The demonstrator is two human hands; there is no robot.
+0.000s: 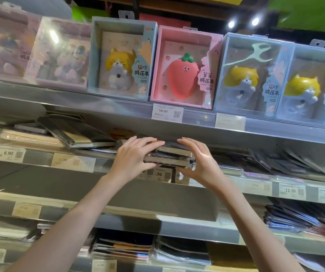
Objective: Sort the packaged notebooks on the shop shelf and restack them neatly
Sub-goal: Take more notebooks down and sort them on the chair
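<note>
Grey metal shelves (236,134) run across in tiers, with price labels (167,113) on their front rails. Two ceiling spotlights (243,22) shine at the upper right, beside a green panel (311,12).

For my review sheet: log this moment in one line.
left hand: grips notebook stack | right hand: steadies stack | stack: at shelf edge

On the top shelf, a pink box (185,67) with a red strawberry toy stands at 12 o'clock. A blue box (121,57) with a yellow cat toy touches it on the 9 o'clock side. Two more cat boxes (279,79) stand at 2 o'clock. Below the pink box, a white price tag (167,114) shows 58.00. At 10 o'clock, two blurred boxes (30,50) hold pale plush figures.
</note>
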